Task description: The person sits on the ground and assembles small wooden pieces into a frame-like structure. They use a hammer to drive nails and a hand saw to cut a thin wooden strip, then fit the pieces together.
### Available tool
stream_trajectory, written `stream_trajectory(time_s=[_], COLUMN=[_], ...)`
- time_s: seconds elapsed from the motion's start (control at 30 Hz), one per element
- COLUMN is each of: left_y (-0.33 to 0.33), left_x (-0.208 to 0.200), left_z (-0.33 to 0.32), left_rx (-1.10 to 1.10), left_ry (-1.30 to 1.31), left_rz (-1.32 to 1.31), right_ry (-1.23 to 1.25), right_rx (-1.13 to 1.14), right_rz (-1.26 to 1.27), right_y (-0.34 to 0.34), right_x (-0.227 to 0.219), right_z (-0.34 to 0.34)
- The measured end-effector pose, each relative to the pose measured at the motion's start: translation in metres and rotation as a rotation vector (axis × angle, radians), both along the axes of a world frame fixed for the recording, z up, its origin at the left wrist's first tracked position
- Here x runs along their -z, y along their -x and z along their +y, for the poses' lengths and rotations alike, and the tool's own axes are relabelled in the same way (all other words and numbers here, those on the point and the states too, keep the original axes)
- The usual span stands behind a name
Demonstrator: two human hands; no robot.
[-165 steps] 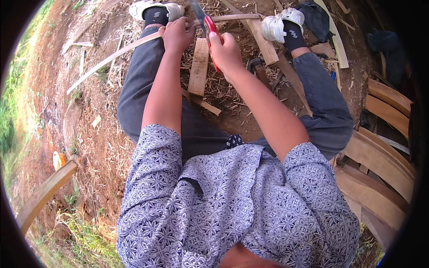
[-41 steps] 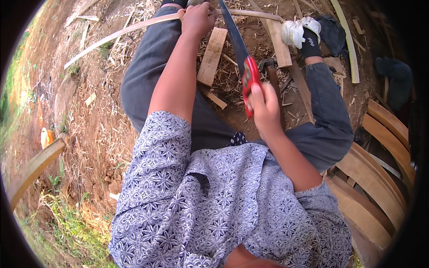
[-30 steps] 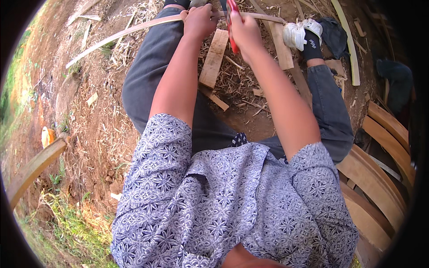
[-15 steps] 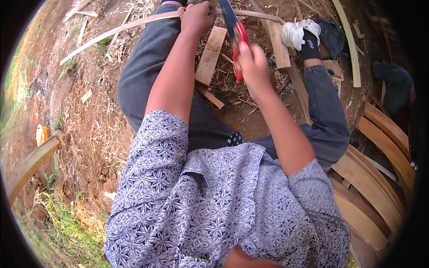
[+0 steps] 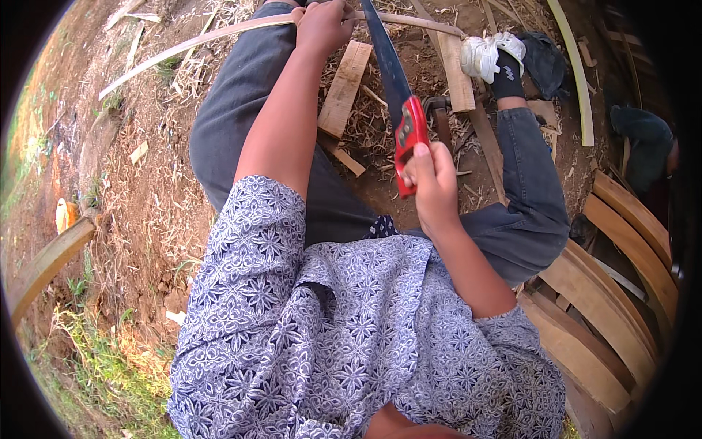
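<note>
At the far edge, a thin wooden strip (image 5: 234,30) is grasped by the left hand (image 5: 323,26); nearer, to the right, a red-handled saw (image 5: 393,77) is clasped by the right hand (image 5: 434,175).

Saw blade (image 5: 386,62): dark metal, smooth. Saw handle (image 5: 414,130): glossy red plastic, by look. Long strip (image 5: 241,27): smooth, matt wood. Short board (image 5: 344,88): rough wood. Shirt (image 5: 365,322): matt cloth.

Blue-and-white floral shirt (image 5: 358,322), dark grey trousers (image 5: 234,124), black sock (image 5: 506,82), white shoe (image 5: 480,58).
</note>
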State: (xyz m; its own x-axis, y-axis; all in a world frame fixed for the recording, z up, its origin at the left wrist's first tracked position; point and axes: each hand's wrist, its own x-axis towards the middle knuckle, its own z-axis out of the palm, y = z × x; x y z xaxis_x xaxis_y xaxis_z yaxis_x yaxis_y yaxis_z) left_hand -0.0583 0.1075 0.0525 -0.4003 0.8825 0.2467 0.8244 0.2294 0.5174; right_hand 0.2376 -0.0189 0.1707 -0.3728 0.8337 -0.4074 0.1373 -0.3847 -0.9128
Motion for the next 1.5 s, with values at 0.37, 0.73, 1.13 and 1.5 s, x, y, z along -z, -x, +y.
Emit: stream_trajectory(time_s=[0.37,0.73,1.13,1.5], left_y=[0.0,0.002,0.0,0.006], left_x=[0.003,-0.001,0.0,0.006], left_z=[0.009,0.0,0.009,0.004], left_rx=[0.003,0.007,0.005,-0.006], left_ry=[0.057,-0.028,0.089,0.017], left_rz=[0.045,-0.03,-0.012,-0.062], right_ry=[-0.261,0.011,-0.078,-0.011], right_rx=[0.037,-0.025,0.036,-0.014], right_rz=[-0.245,-0.033,-0.067,-0.034], right_y=[0.145,-0.009,0.145,-0.003], right_x=[0.068,-0.005,0.059,-0.004], right_z=[0.153,-0.006,0.182,0.004])
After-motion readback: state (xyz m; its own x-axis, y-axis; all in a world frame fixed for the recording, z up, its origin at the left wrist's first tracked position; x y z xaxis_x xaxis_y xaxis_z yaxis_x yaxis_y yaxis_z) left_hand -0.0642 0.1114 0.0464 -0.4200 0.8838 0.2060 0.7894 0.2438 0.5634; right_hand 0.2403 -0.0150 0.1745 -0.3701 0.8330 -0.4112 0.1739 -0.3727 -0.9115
